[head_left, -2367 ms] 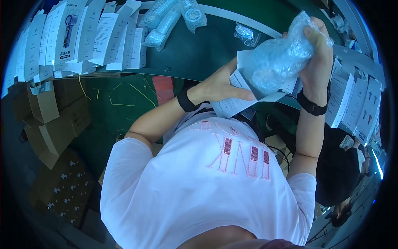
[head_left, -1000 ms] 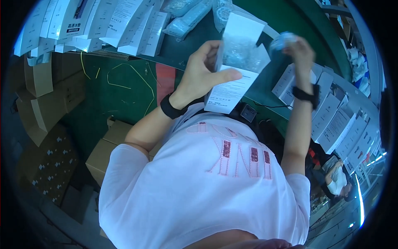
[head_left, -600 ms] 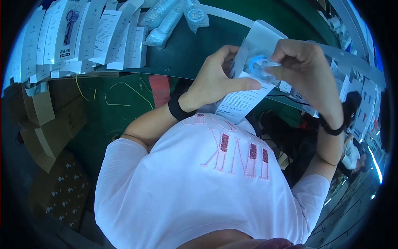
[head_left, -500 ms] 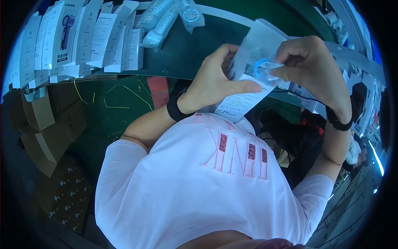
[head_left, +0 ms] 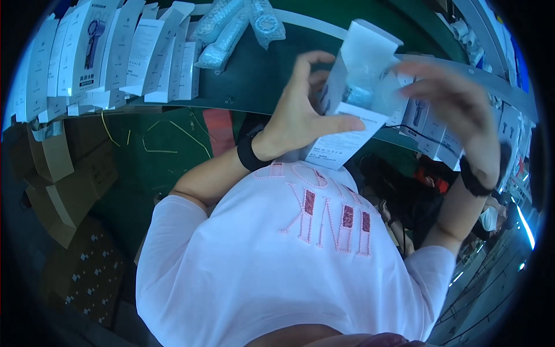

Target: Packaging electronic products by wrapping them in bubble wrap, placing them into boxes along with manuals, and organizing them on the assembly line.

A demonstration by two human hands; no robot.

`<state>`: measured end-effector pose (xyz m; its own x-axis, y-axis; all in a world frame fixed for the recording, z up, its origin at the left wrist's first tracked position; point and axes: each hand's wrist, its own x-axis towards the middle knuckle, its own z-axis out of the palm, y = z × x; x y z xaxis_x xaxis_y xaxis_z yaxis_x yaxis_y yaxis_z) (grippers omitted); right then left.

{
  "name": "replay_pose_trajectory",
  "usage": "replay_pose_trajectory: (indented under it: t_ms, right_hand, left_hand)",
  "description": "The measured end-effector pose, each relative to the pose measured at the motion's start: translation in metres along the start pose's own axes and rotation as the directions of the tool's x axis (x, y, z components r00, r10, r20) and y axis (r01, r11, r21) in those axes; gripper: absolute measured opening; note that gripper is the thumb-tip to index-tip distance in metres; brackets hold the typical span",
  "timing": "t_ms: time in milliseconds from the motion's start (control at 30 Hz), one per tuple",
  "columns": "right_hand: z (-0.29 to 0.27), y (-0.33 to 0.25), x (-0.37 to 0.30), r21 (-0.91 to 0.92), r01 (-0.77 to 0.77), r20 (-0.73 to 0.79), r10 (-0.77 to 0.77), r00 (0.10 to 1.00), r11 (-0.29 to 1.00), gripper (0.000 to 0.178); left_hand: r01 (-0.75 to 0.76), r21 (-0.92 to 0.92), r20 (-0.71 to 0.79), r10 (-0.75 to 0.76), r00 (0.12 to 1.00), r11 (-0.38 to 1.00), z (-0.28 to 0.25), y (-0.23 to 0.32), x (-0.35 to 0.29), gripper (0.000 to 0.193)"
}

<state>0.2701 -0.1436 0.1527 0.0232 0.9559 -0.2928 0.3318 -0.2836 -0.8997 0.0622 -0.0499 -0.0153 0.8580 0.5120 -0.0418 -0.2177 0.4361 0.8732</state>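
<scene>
Head view: the left hand [head_left: 306, 110] holds a white box [head_left: 347, 134], with its thumb on the front and its fingers at the left side. The box leans a bit, near the shirt [head_left: 289, 254], with its top flap up. Clear wrap [head_left: 358, 95] shows inside the box. Just right of the box's top is the right hand [head_left: 457, 95]. It is blurry, so I cannot tell if its fingers hold anything. Left of the box, wrapped packs [head_left: 224, 43] lie on the green table [head_left: 272, 75]. Farther left of the box stand boxes in a row [head_left: 87, 55].
</scene>
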Motion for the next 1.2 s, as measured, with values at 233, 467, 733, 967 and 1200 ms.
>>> replay_pose_trajectory:
  t_ms: [233, 467, 733, 967, 1200]
  right_hand:
    - [0.097, 0.093, -0.002, 0.704, -0.04, -0.311, 0.359, 0.88, 0.709, 0.079]
    - [0.075, 0.089, -0.016, 0.221, 0.227, -0.265, -0.165, 0.95, 0.949, 0.056]
    - [0.089, 0.087, -0.006, 0.024, 0.105, -0.327, -0.092, 0.941, 0.994, 0.029]
    - [0.103, 0.098, 0.005, 0.089, -0.012, -0.434, 0.049, 0.9, 0.996, 0.064]
    - [0.058, 0.229, 0.098, 0.282, -0.396, -0.262, 0.467, 0.845, 0.874, 0.069]
  left_hand:
    - [-0.064, 0.099, 0.104, 0.054, 0.993, 0.993, 0.015, 0.002, -0.009, 0.056]
    - [0.025, 0.302, 0.146, -0.072, 0.987, 0.953, -0.004, 0.002, 0.004, 0.053]
    - [0.073, 0.192, 0.029, -0.081, 0.996, 0.979, -0.008, -0.006, 0.001, 0.058]
    - [0.151, 0.228, 0.059, -0.169, 0.984, 0.962, -0.016, -0.013, 0.012, 0.052]
    - [0.184, 0.827, -0.397, 0.32, 0.86, 0.532, -0.101, -0.079, 0.086, 0.091]
